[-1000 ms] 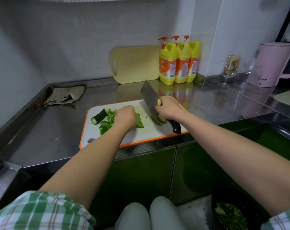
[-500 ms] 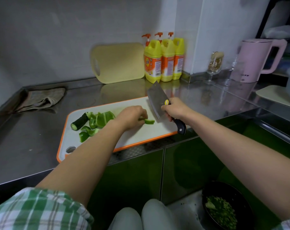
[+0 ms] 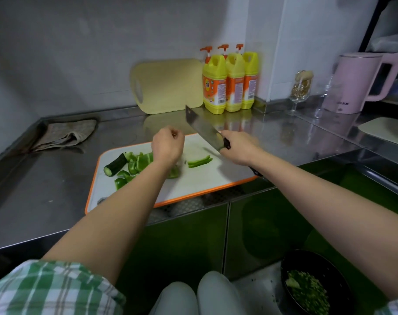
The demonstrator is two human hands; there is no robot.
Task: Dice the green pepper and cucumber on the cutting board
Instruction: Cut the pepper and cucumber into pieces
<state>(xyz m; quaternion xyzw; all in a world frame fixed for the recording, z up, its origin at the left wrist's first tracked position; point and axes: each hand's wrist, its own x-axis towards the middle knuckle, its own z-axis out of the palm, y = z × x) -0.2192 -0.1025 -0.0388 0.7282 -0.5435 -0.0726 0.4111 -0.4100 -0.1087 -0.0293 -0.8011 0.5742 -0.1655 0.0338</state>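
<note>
Right hand (image 3: 238, 147) grips the cleaver (image 3: 202, 128); left hand (image 3: 168, 145) curls over the cutting board (image 3: 205, 178), contents hidden.

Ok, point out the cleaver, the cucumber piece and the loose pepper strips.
cleaver (image 3: 202, 128), head view, flat of the blade.
cucumber piece (image 3: 116, 164), head view, dark skin at mid-length.
pepper strips (image 3: 199, 162), head view, middle of the strips.

The board (image 3: 193, 187) lay at the front edge of the surface (image 3: 45, 189). On its left end sat the cucumber (image 3: 115, 165), with pepper pieces (image 3: 136, 163) just right of it and strips (image 3: 199, 161) near the middle. The knife (image 3: 202, 128) hung over the board's far right in the right grip (image 3: 239, 147). A cloth (image 3: 66, 135) lay behind-left. A second board (image 3: 168, 86) leaned on the back wall, with bottles (image 3: 230, 83), a glass (image 3: 301, 89) and a kettle (image 3: 357, 83) to its right.
</note>
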